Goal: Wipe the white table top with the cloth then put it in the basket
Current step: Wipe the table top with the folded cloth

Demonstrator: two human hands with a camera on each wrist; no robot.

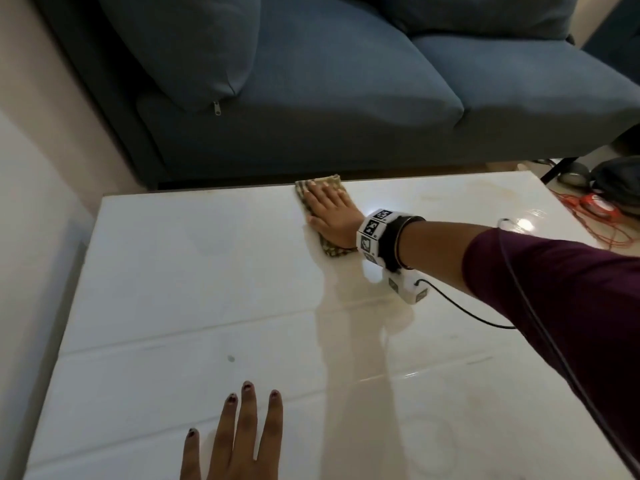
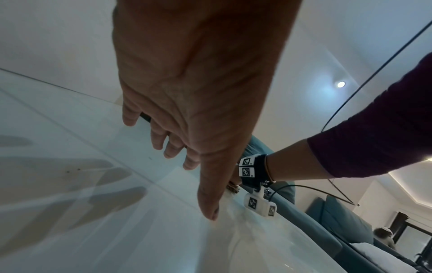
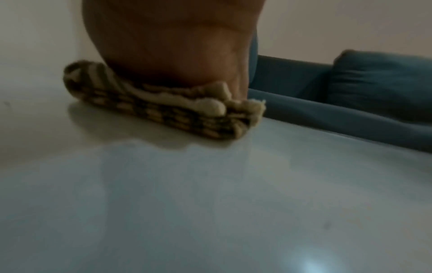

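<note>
A folded brown-and-tan checked cloth (image 1: pixel 304 192) lies on the glossy white table top (image 1: pixel 194 278) close to its far edge. My right hand (image 1: pixel 329 211) presses flat on the cloth with straight fingers; most of the cloth is hidden under the palm. The right wrist view shows the cloth (image 3: pixel 168 110) bunched under the heel of the right hand (image 3: pixel 173 40). My left hand (image 1: pixel 239 434) rests flat on the table near the front edge, fingers spread and straight, holding nothing. In the left wrist view the left hand (image 2: pixel 187 114) hovers just above the table (image 2: pixel 58 184). No basket is in view.
A blue sofa (image 1: pixel 311 81) stands right behind the table's far edge. Red cable and dark items (image 1: pixel 599 202) lie on the floor at the right. A black wire (image 1: pixel 540 306) runs along my right arm over the table.
</note>
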